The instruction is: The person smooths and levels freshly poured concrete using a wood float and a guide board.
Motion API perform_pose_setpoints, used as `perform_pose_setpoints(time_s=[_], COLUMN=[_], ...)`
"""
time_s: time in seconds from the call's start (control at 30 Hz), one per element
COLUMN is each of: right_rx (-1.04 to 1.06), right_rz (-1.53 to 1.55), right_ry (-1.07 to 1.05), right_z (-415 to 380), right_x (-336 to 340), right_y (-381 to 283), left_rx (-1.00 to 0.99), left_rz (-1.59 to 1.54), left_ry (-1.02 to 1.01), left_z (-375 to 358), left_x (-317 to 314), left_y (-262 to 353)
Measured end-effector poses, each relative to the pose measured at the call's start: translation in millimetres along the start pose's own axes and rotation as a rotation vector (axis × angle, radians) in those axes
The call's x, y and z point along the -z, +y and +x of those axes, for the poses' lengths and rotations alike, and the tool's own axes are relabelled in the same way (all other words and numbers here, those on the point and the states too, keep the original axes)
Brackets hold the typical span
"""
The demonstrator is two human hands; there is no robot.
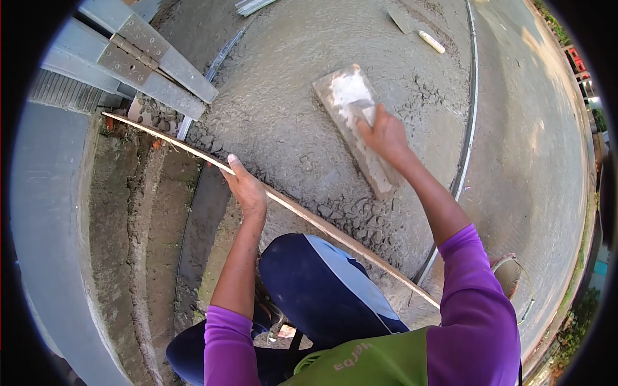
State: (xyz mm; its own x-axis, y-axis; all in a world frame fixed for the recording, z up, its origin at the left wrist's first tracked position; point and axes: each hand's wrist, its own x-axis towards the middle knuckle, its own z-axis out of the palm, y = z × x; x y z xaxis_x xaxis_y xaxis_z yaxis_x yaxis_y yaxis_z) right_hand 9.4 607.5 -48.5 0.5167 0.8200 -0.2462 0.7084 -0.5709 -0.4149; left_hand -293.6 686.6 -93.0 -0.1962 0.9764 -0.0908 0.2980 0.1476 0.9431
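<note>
My right hand [386,135] is closed around the handle of a long rectangular hand float [358,140]. The float lies on wet grey concrete [277,96], and a pale patch shows on its upper face. My left hand [248,193] grips a thin wooden plank [341,236], with the thumb over its top edge. This plank runs diagonally along the near border of the concrete, in front of my knee. Rough, lumpy concrete [360,219] lies between the float and the plank.
A trowel with a pale handle [431,42] rests on the concrete at the top. Hinged metal gate leaves [148,61] reach in from the upper left. A narrow strip [474,96] borders the road [521,141] at right. A bucket [506,276] stands beside my right sleeve.
</note>
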Motion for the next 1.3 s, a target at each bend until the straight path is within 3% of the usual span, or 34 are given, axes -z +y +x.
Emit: perform_pose_setpoints(time_s=[0.07,0.13,0.2,0.33,0.4,0.47,0.53,0.6,0.7,0.8,0.9,1.0,1.1,1.2,1.3], right_rx=[0.133,0.160,0.092,0.365,0.311,0.000,0.065,0.110,0.237,0.333,0.231,0.188,0.331,0.532,0.436], right_rz=[-0.074,-0.051,0.084,-0.197,-0.172,0.007,0.022,-0.028,-0.086,-0.119,-0.119,-0.041,-0.064,-0.166,-0.217], right_ry=[0.238,0.202,-0.166,-0.243,-0.212,-0.185,0.080,0.133,0.047,-0.084,-0.074,0.038,0.019,-0.069,-0.161], right_z=[60,94,68,-1,-26,-15,38,83,84,40,31,90,104,56,24], right_x=[-13,-14,6,-33,-36,-8,-13,-12,-21,-33,-28,-29,-38,-57,-52], right_y=[13,-21,-84,-91,-64,-54,-36,-60,-107,-105,-104,-126,-172,-181,-178], left_rx=[0.027,0.044,0.073,0.064,0.054,0.054,0.033,0.045,0.028,0.002,0.060,0.060,0.047,0.064,0.085], left_rz=[0.003,0.002,0.000,0.002,-0.002,-0.005,0.008,-0.038,-0.033,-0.019,-0.007,0.002,-0.010,0.021,0.024], left_ry=[-0.005,-0.011,-0.018,-0.033,-0.025,-0.024,-0.018,-0.042,-0.047,-0.005,-0.027,-0.021,-0.022,-0.041,-0.043], left_z=[0,2,-1,2,3,0,0,-3,-3,0,4,5,4,1,0], left_x=[1,0,1,5,2,2,2,3,-1,1,1,1,1,6,8], left_y=[-2,2,4,0,-1,5,2,10,0,1,-3,-3,-4,5,7])
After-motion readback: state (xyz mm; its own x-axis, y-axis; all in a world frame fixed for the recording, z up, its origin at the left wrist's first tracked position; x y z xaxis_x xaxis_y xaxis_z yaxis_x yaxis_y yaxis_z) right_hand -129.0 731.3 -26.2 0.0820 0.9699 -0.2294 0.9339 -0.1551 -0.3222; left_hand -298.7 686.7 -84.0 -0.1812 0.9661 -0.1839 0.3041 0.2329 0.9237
